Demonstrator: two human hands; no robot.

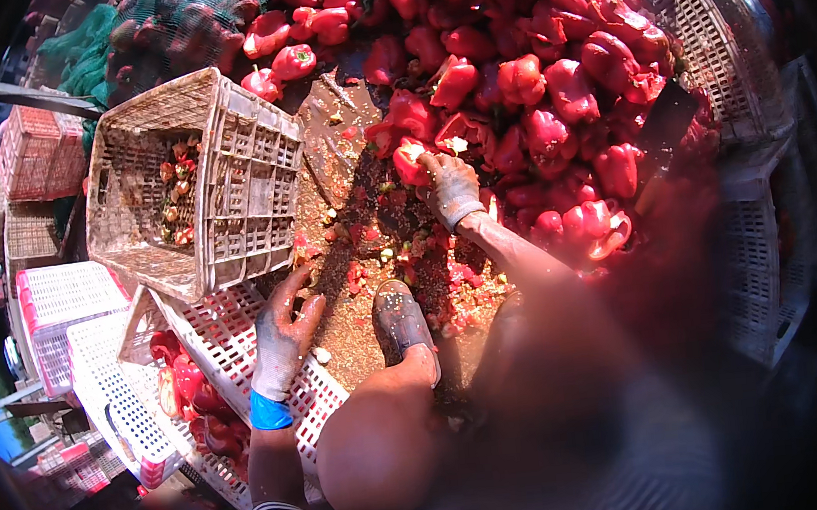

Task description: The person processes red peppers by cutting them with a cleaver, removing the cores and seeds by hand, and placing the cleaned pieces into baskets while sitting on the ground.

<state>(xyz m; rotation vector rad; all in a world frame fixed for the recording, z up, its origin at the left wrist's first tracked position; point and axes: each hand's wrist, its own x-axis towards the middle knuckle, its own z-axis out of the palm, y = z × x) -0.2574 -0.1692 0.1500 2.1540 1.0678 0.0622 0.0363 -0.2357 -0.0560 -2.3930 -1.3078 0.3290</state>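
At the front edge of the heap, my right hand [452, 186] wears a grey-white glove and has its fingers closed on the side of a red bell pepper [410, 162]. How far the fingers reach around the pepper is hidden. My left hand [288, 333] is held over the gap between the crates and my foot, its bare fingertips apart and nothing in them. It wears a fingerless glove, with a blue band [270, 410] at the wrist. Many red bell peppers [570, 92] are piled before me, some broken open.
A dirty plastic crate [249, 174] lies tipped at left, with pepper cores [179, 188] inside. Below it, a white crate [227, 324] stands beside one holding red pepper pieces [197, 393]. Seeds and scraps cover the ground [349, 327] around my shoe [401, 318]. More crates [704, 35] stand at right.
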